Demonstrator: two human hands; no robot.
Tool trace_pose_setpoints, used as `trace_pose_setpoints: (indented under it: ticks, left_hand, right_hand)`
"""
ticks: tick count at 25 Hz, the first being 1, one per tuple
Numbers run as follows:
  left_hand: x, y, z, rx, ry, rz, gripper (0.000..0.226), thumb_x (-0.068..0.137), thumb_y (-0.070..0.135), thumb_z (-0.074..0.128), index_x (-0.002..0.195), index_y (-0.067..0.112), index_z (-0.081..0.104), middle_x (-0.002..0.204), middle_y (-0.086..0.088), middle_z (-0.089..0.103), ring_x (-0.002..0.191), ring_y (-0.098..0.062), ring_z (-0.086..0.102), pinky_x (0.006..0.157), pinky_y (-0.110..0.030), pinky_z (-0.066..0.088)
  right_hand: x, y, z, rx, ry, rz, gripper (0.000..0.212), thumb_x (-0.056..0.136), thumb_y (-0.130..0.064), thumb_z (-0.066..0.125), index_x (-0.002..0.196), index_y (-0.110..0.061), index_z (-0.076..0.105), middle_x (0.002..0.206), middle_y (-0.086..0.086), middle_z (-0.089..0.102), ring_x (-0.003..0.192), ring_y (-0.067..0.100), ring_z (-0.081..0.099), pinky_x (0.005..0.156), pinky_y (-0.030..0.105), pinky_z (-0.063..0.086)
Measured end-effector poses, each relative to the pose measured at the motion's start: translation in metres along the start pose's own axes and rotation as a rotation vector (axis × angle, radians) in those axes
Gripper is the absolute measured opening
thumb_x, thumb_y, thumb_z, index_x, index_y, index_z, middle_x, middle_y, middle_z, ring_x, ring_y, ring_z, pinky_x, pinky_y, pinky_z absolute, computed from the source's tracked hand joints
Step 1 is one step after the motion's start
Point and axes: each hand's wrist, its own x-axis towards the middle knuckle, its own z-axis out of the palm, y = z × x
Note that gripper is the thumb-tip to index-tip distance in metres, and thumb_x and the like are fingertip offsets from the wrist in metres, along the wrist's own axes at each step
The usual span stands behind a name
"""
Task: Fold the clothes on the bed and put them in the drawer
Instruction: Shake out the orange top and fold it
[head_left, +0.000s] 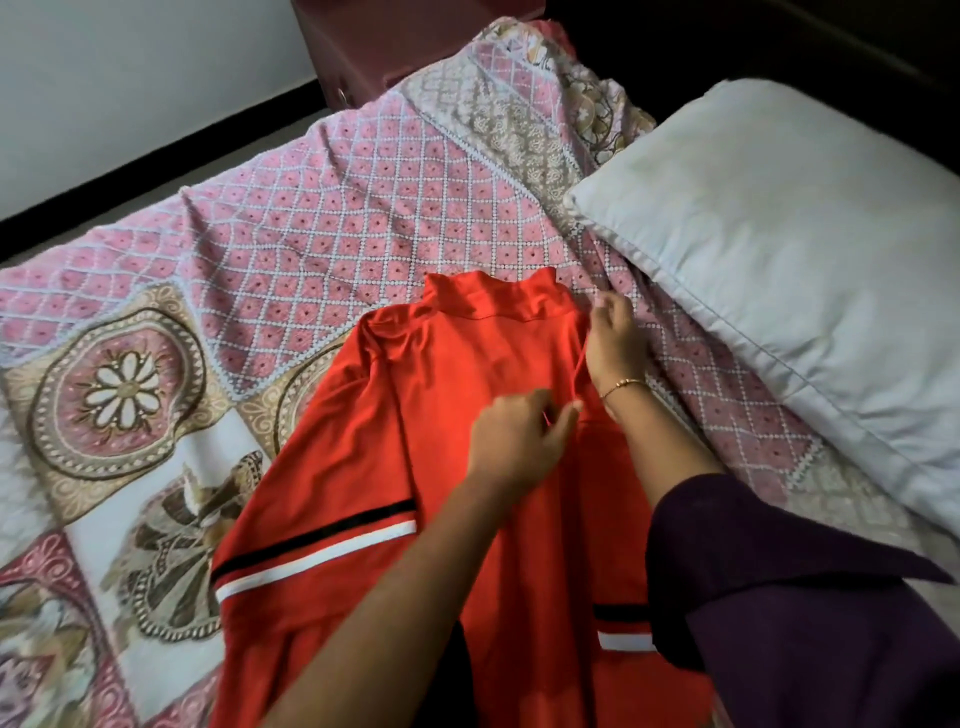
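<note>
Head view: a white pillow (779, 249) lies right of the red shirt (441, 415), and a maroon drawer unit (384, 41) stands beyond the bed (208, 260). The shirt lies flat on the patterned bedspread, collar away from the person, long axis running toward them; its hem is cut off at the bottom edge. The left hand (519, 441) pinches a fold near the right shoulder; the right hand (615, 338) grips the shoulder edge. A purple sleeve (779, 597) hides the shirt's right side.
</note>
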Motion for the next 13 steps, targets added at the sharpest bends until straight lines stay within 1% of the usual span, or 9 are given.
trace_pose_setpoints:
  ticks: [2, 3, 4, 6, 8, 10, 11, 12, 13]
  left_hand:
    - [-0.024, 0.016, 0.013, 0.095, -0.311, -0.213, 0.061, 0.085, 0.065, 0.048, 0.087, 0.007, 0.065, 0.094, -0.018, 0.068, 0.094, -0.036, 0.062, 0.071, -0.037, 0.046]
    - [-0.035, 0.021, 0.017, 0.130, -0.409, -0.306, 0.066, 0.082, 0.069, 0.048, 0.090, 0.005, 0.065, 0.098, -0.017, 0.068, 0.098, -0.035, 0.062, 0.076, -0.037, 0.048]
    - [-0.044, 0.022, 0.021, 0.133, -0.449, -0.368, 0.067, 0.080, 0.068, 0.051, 0.093, 0.004, 0.066, 0.100, -0.017, 0.068, 0.099, -0.033, 0.063, 0.080, -0.036, 0.049]
    - [-0.055, 0.021, 0.027, 0.036, -0.450, -0.405, 0.049, 0.087, 0.050, 0.055, 0.096, 0.003, 0.066, 0.103, -0.019, 0.068, 0.102, -0.033, 0.063, 0.083, -0.037, 0.049]
    - [-0.062, 0.023, 0.030, -0.285, -0.340, -0.426, 0.029, 0.096, 0.028, 0.048, 0.086, 0.004, 0.062, 0.099, -0.025, 0.065, 0.096, -0.037, 0.062, 0.079, -0.040, 0.048]
    - [-0.070, 0.031, 0.024, -0.754, -0.120, -0.541, 0.030, 0.100, 0.020, 0.040, 0.075, 0.013, 0.054, 0.083, -0.017, 0.061, 0.088, -0.029, 0.057, 0.077, -0.038, 0.044]
    - [-0.073, 0.036, 0.021, -0.975, -0.006, -0.600, 0.030, 0.100, 0.021, 0.037, 0.075, 0.014, 0.053, 0.085, -0.012, 0.060, 0.088, -0.024, 0.054, 0.081, -0.037, 0.044]
    - [-0.076, 0.038, 0.017, -1.134, 0.067, -0.645, 0.030, 0.101, 0.022, 0.036, 0.079, 0.014, 0.054, 0.092, -0.010, 0.060, 0.090, -0.022, 0.054, 0.086, -0.036, 0.045]
    - [-0.078, 0.039, 0.010, -1.191, 0.107, -0.673, 0.030, 0.102, 0.025, 0.035, 0.083, 0.014, 0.055, 0.101, -0.011, 0.059, 0.089, -0.020, 0.056, 0.089, -0.036, 0.047]
  right_hand:
    - [-0.018, 0.019, -0.017, 0.020, 0.048, 0.060, 0.037, 0.090, -0.021, 0.037, 0.109, 0.003, 0.058, 0.111, 0.026, 0.062, 0.102, 0.036, 0.058, 0.086, 0.037, 0.042]
    - [-0.029, 0.028, -0.026, 0.009, 0.048, 0.104, 0.036, 0.087, -0.018, 0.037, 0.107, 0.002, 0.059, 0.109, 0.027, 0.063, 0.101, 0.038, 0.059, 0.087, 0.042, 0.045]
    - [-0.040, 0.036, -0.036, -0.024, 0.039, 0.150, 0.030, 0.087, -0.011, 0.039, 0.106, 0.001, 0.060, 0.108, 0.026, 0.064, 0.102, 0.039, 0.059, 0.087, 0.044, 0.046]
    - [-0.064, 0.051, -0.055, -0.150, 0.003, 0.212, 0.025, 0.087, 0.001, 0.044, 0.105, 0.000, 0.062, 0.109, 0.026, 0.064, 0.103, 0.039, 0.059, 0.084, 0.040, 0.045]
    - [-0.089, 0.065, -0.078, -0.214, -0.028, 0.233, 0.023, 0.086, 0.003, 0.048, 0.102, 0.001, 0.063, 0.108, 0.026, 0.065, 0.103, 0.038, 0.060, 0.082, 0.036, 0.044]
    - [-0.116, 0.080, -0.103, -0.266, -0.080, 0.285, 0.023, 0.086, 0.002, 0.048, 0.102, 0.001, 0.064, 0.110, 0.025, 0.064, 0.106, 0.037, 0.059, 0.084, 0.036, 0.044]
    - [-0.130, 0.087, -0.115, -0.290, -0.114, 0.319, 0.024, 0.085, 0.002, 0.047, 0.102, 0.000, 0.064, 0.112, 0.024, 0.063, 0.107, 0.037, 0.058, 0.085, 0.035, 0.043]
    - [-0.145, 0.093, -0.123, -0.300, -0.145, 0.346, 0.024, 0.084, 0.002, 0.048, 0.102, 0.000, 0.065, 0.112, 0.023, 0.064, 0.107, 0.036, 0.057, 0.085, 0.034, 0.044]
    - [-0.160, 0.097, -0.129, -0.276, -0.168, 0.347, 0.024, 0.083, 0.001, 0.050, 0.099, -0.001, 0.067, 0.110, 0.022, 0.065, 0.104, 0.034, 0.059, 0.083, 0.033, 0.045]
